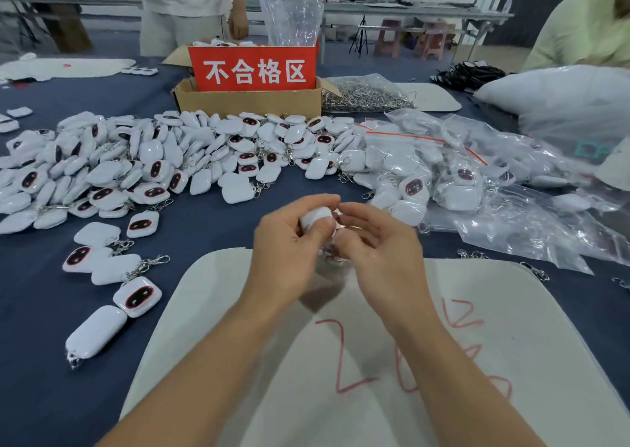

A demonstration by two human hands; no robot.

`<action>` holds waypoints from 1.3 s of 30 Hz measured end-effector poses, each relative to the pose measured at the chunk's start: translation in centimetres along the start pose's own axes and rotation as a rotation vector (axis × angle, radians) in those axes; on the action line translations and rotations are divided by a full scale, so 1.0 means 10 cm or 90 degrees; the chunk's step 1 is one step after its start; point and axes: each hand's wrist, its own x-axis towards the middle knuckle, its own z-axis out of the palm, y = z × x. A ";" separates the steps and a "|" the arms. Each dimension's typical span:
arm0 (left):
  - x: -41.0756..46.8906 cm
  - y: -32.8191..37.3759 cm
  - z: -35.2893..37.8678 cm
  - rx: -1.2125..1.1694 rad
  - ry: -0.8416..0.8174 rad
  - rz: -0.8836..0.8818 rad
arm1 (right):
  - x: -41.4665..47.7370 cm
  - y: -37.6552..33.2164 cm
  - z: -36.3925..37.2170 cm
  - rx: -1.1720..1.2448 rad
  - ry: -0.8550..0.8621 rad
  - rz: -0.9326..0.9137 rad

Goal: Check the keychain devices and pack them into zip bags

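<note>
My left hand (289, 242) grips a white keychain device (315, 217) above the white mat (494, 310) at the centre of the table. My right hand (371, 242) is curled close against it, fingertips meeting at the device's top; its metal clasp (329, 252) hangs between my palms. A big heap of white keychain devices (153, 160) with dark faces covers the blue cloth behind and to the left. Filled zip bags (443, 174) lie in a pile at the right.
A cardboard box with a red sign (252, 68) stands behind the heap. Loose metal clasps (364, 94) lie beside it. A few devices (136, 296) lie at my near left. One person stands behind the table, another at the far right.
</note>
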 end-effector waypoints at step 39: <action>0.03 0.05 0.00 -0.163 -0.154 -0.108 | 0.13 -0.04 -0.13 0.172 -0.094 0.110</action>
